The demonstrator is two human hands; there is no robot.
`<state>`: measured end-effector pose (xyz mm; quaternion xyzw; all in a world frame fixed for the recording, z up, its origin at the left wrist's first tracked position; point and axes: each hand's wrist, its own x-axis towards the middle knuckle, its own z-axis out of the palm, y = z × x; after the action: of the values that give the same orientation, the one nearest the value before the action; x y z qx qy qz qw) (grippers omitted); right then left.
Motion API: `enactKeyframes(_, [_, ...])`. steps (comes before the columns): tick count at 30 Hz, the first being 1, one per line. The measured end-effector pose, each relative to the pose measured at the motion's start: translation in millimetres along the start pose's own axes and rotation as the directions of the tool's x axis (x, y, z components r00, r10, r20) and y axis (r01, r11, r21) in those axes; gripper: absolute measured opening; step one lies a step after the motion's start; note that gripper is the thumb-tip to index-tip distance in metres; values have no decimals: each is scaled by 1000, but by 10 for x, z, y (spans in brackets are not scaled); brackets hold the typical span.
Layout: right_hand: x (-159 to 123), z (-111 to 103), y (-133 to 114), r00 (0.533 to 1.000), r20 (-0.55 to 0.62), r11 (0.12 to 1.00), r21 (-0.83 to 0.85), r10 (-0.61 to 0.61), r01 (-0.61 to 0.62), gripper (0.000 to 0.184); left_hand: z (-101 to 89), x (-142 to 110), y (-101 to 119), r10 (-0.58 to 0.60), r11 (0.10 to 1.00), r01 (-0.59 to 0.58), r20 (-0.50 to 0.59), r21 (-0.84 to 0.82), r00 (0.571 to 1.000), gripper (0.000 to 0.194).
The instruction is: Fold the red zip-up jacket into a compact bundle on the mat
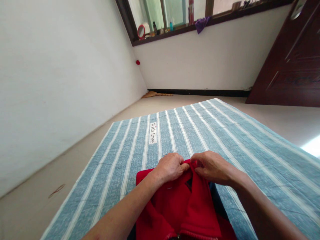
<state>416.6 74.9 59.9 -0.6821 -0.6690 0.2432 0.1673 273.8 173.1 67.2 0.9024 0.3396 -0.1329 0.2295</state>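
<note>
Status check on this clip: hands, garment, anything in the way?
Left hand and right hand both pinching red garment at its far edge. Garment on striped sheet. Nothing in the way.

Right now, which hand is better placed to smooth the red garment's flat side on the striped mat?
Probably the left hand: it lies over the flat red garment spread toward that side, while the right hand pinches the raised fold.

red garment (182,206) cut off below, windowsill bottles (162,28) indistinct
</note>
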Motion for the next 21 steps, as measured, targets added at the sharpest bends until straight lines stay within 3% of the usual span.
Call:
enactKeyframes(10, [7,21,-15,1000,3,998,-49,26,-26,16,36,33,-44,3,1000,-3,-56,-4,998,32])
enactKeyframes(21, [-5,33,-15,1000,8,996,-89,23,-22,15,31,42,-64,47,999,-47,-31,8,998,34])
